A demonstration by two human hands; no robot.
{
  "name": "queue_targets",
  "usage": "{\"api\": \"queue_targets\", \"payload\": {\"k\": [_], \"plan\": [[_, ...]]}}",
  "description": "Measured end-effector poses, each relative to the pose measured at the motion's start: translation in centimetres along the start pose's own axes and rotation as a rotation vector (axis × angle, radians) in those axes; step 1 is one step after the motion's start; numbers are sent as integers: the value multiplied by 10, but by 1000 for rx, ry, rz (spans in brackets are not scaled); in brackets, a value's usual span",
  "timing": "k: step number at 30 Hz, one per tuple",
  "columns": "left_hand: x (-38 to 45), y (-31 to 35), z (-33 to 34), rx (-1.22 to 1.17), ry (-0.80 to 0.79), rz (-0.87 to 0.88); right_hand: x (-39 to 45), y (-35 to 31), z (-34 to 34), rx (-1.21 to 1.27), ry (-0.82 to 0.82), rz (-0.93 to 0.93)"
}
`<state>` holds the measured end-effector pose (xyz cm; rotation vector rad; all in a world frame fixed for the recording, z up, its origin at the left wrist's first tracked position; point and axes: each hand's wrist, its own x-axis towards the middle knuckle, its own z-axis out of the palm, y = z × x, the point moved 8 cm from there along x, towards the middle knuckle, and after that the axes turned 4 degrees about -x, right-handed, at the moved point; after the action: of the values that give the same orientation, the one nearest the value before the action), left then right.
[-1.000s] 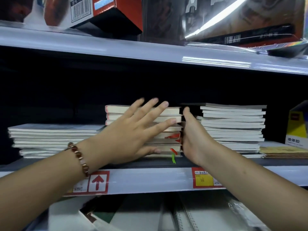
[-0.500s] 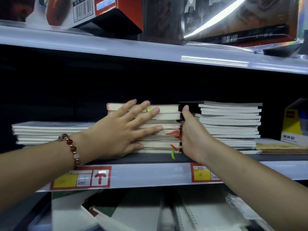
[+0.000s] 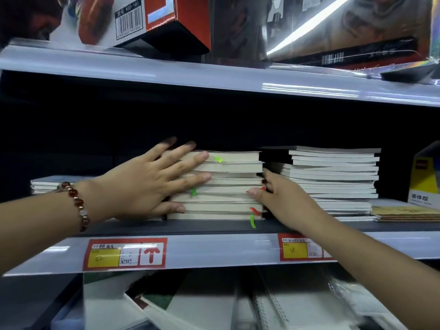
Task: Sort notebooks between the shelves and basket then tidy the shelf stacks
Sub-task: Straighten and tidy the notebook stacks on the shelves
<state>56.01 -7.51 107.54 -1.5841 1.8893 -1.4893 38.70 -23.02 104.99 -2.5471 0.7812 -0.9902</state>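
Observation:
A middle stack of notebooks (image 3: 228,186) with cream page edges and red and green ribbon markers sits on the dark shelf (image 3: 214,226). My left hand (image 3: 152,184) lies with spread straight fingers against the stack's left front side. At the stack's right edge is my right hand (image 3: 273,196): its thumb presses the page edges and its fingers reach into the gap beside the stack, out of sight. A taller stack of notebooks (image 3: 333,177) stands just to the right. A low stack (image 3: 47,184) lies at the left, partly behind my left arm.
A yellow box (image 3: 423,179) and flat brown notebooks (image 3: 404,213) lie at the shelf's right end. Red and dark boxes (image 3: 166,22) stand on the shelf above. Price labels (image 3: 125,254) line the shelf edge. Spiral notebooks (image 3: 262,303) fill the level below.
My left hand slid left and up along the middle stack, uncovering more page edges. My right hand turned and dropped lower, its thumb now on the stack's right front edge. The view moved closer.

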Motion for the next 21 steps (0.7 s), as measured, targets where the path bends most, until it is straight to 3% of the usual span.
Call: {"api": "queue_targets", "payload": {"k": [3, 6, 8, 11, 12, 14, 18, 21], "plan": [[-2, 4, -2, -54, -33, -28, -1, -5, -4, 47, 18, 24], [-10, 8, -18, -241, 93, -186, -6, -2, -3, 46, 24, 44], [-24, -2, -29, -612, 231, -488, -5, 3, 0, 182, -10, 99], [-49, -9, -17, -1405, 418, -1011, -1, 8, 1, 429, 15, 202], [-53, -10, -12, -1504, 482, -1106, 0, 9, 2, 429, 21, 207], [-54, -12, -10, -1406, 483, -1174, 2, 7, 2, 391, 39, 209], [-49, -11, -8, -950, 296, -1135, 0, 0, -3, 302, 106, 214], [-50, -9, -10, -844, 290, -1132, -6, -9, -4, 225, 162, 138]]}}
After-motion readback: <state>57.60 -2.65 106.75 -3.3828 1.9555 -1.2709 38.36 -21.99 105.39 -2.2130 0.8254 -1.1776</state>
